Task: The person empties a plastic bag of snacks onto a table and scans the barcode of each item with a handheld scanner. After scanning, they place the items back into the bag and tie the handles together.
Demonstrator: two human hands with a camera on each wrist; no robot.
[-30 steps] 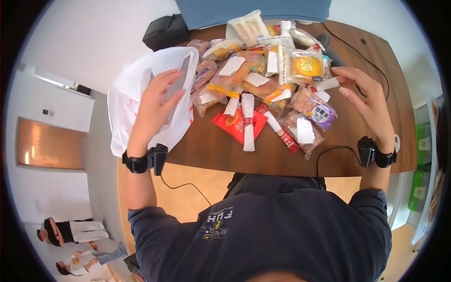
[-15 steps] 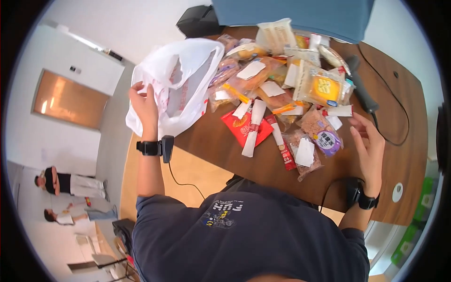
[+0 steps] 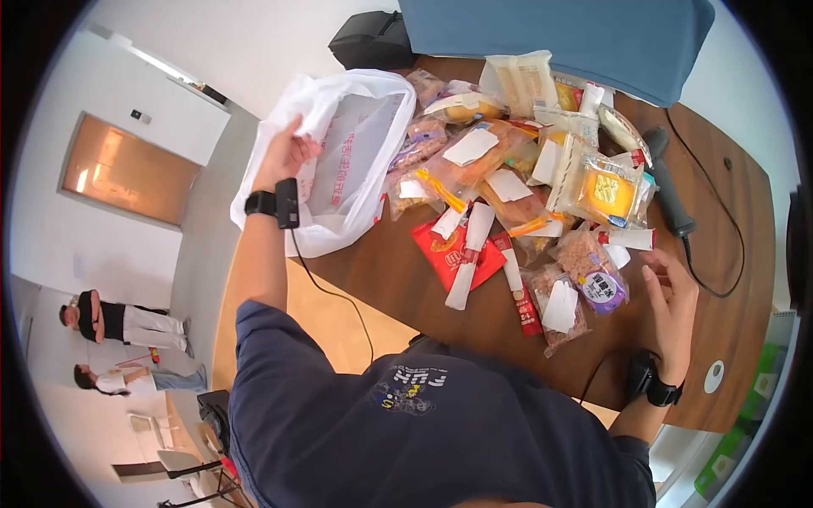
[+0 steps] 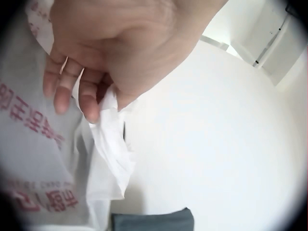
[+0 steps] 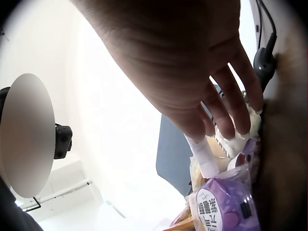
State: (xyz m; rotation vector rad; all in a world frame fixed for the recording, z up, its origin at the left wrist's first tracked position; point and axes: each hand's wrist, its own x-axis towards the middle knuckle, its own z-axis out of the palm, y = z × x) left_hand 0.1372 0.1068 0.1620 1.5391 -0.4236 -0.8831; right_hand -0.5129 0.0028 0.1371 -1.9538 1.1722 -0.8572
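Note:
In the left wrist view my left hand (image 4: 110,53) pinches the rim of a white plastic bag (image 4: 108,159) between thumb and fingers. The bag (image 3: 254,190) lies on the left of the table with its mouth spread wide and red print inside. My right hand (image 3: 675,296), fingers loosely bent, is beside the right edge of a heap of packaged snacks. Its fingertips are close to a white-and-red paper-wrapped stick (image 3: 628,239). Nearest to it also are a clear pack with a purple label (image 3: 603,288) and a pack with a white paper patch (image 3: 561,306).
A red packet (image 3: 440,254) and wrapped sticks lie at the heap's front. A yellow cake pack (image 3: 610,195) sits on its right side. Behind are a dark handheld device (image 3: 673,195) with a cable, a black case (image 3: 370,40) and a blue-grey panel (image 3: 550,42). Two people stand far left.
The left hand has moved from the bag's left side to its rim, and the bag's mouth has spread wider. The right hand stays by the heap's right edge. The head view has turned.

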